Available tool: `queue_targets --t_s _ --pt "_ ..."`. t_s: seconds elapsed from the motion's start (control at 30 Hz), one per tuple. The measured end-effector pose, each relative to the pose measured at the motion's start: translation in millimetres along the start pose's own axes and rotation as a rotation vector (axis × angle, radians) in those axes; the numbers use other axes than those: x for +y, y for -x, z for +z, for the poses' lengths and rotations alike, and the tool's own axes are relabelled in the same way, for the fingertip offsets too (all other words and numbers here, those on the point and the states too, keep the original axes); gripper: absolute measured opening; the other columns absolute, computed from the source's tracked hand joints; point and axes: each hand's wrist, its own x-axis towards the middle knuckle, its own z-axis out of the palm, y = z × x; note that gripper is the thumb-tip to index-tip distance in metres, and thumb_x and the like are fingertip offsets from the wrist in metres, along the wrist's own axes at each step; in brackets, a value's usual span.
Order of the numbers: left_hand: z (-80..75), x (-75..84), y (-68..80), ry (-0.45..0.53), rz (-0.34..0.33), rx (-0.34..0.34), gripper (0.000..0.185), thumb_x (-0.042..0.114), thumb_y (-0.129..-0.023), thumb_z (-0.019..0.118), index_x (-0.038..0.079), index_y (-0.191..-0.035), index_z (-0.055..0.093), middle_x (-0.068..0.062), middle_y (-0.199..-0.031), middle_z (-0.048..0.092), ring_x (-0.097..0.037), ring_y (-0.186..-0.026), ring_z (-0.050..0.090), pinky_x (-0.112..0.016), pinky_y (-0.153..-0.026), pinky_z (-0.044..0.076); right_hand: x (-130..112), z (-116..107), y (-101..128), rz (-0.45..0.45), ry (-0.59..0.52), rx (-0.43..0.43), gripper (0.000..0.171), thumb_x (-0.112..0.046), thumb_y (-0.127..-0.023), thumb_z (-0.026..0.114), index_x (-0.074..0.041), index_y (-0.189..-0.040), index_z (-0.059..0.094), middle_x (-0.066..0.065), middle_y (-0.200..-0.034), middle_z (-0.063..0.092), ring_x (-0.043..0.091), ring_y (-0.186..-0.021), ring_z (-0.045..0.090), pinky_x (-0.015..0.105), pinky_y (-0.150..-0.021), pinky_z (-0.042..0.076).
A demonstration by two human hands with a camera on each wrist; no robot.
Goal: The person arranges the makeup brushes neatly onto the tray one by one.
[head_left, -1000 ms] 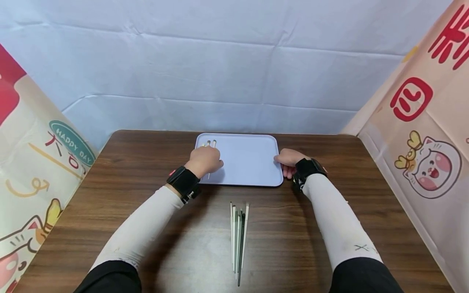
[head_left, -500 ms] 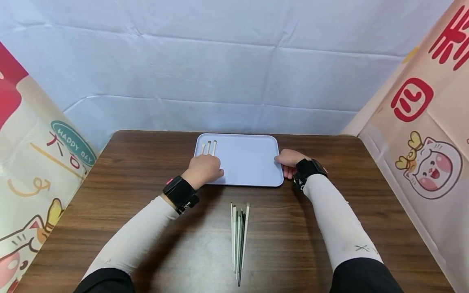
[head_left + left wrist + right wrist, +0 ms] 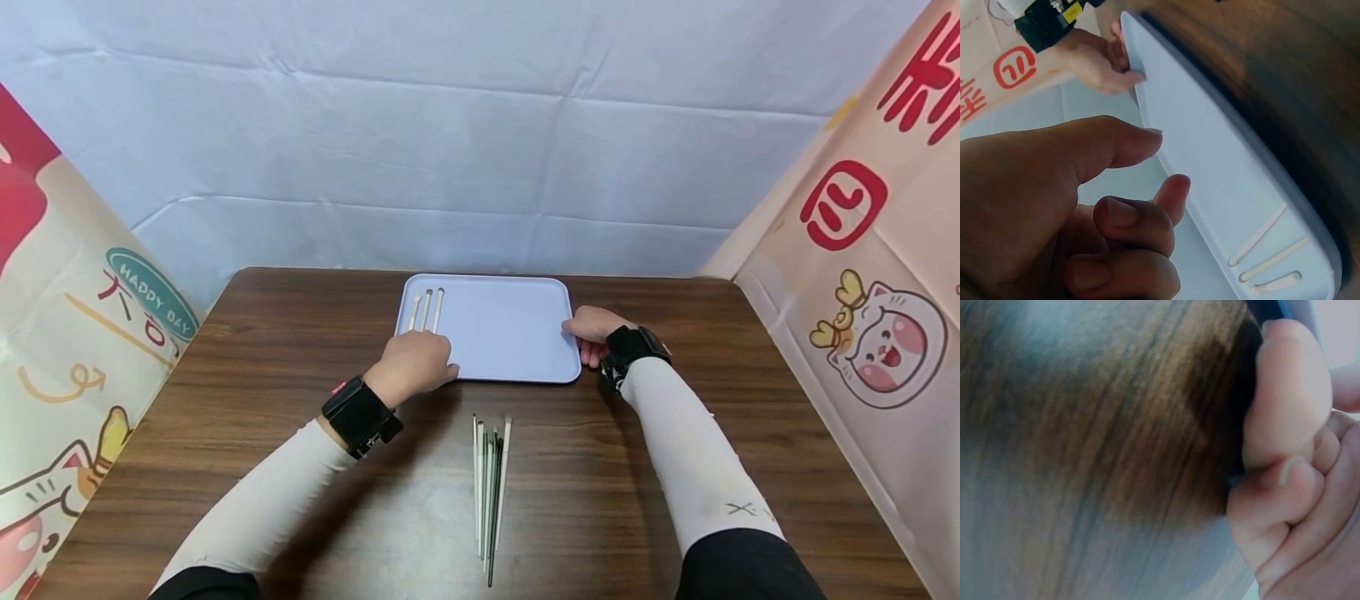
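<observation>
A pale blue tray (image 3: 510,333) lies at the far middle of the brown table (image 3: 262,375). Three thin pale sticks (image 3: 426,309) lie side by side in its far left corner, also visible in the left wrist view as sticks (image 3: 1269,250) on the tray (image 3: 1210,156). My left hand (image 3: 417,363) hovers over the tray's near left corner with its fingers (image 3: 1129,225) loosely curled, holding nothing. My right hand (image 3: 592,332) grips the tray's right edge, with its fingers (image 3: 1288,406) curled against the table. The same right hand (image 3: 1099,59) shows on the rim in the left wrist view.
A bundle of several thin white and dark sticks (image 3: 489,492) lies on the table in front of the tray, pointing toward me. White cloth hangs behind the table, with printed banners (image 3: 862,275) on both sides.
My left hand has drawn back from the tray's far left toward its near edge, uncovering the three sticks. The right hand and tray have not moved.
</observation>
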Motion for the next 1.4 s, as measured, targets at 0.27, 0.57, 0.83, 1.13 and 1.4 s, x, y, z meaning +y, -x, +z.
queue_targets --t_s 0.27,0.57,0.83,1.13,1.4 --pt "8.8 1.5 11.9 -0.003 0.037 0.018 0.035 0.035 -0.098 0.065 0.011 -0.074 0.062 -0.004 -0.068 0.058 -0.019 -0.061 0.052 -0.037 -0.053 0.046 -0.5 -0.1 0.4 -0.001 -0.005 -0.002 0.051 -0.021 -0.1 0.038 -0.004 -0.058 0.061 0.004 -0.05 0.06 0.012 -0.04 0.058 0.024 -0.043 0.045" --pt "22.0 9.8 28.8 0.014 0.108 -0.004 0.035 0.034 -0.098 0.066 0.011 -0.073 0.059 -0.004 -0.068 0.056 -0.02 -0.06 0.053 -0.041 -0.055 0.049 -1.9 0.2 0.4 0.008 0.008 -0.005 0.053 -0.023 -0.101 0.038 -0.005 -0.057 0.062 0.003 -0.051 0.06 0.012 -0.041 0.058 0.024 -0.043 0.044" --pt "35.0 14.7 36.2 0.021 0.106 -0.024 0.042 0.035 -0.097 0.066 0.013 -0.063 0.055 -0.004 -0.065 0.056 -0.019 -0.059 0.053 -0.04 -0.054 0.049 -1.4 0.3 0.7 0.003 0.015 -0.002 0.053 -0.022 -0.101 0.038 -0.005 -0.057 0.062 0.003 -0.051 0.06 0.012 -0.041 0.059 0.024 -0.044 0.045" --pt "44.2 22.8 42.3 -0.01 0.134 -0.056 0.045 0.035 -0.097 0.064 0.015 -0.059 0.049 -0.003 -0.066 0.057 -0.02 -0.06 0.055 -0.039 -0.057 0.051 -0.7 -0.9 2.2 0.003 0.011 0.009 0.051 -0.023 -0.101 0.039 -0.003 -0.06 0.063 0.004 -0.052 0.061 0.013 -0.042 0.06 0.025 -0.045 0.046" --pt "52.8 31.1 47.6 -0.04 0.143 -0.067 0.043 0.038 -0.096 0.066 0.014 -0.063 0.052 -0.003 -0.071 0.059 -0.022 -0.064 0.058 -0.042 -0.059 0.052 0.4 -1.0 -1.2 0.002 0.019 0.0 0.052 -0.023 -0.1 0.039 -0.005 -0.058 0.062 0.004 -0.052 0.061 0.012 -0.042 0.06 0.025 -0.044 0.046"
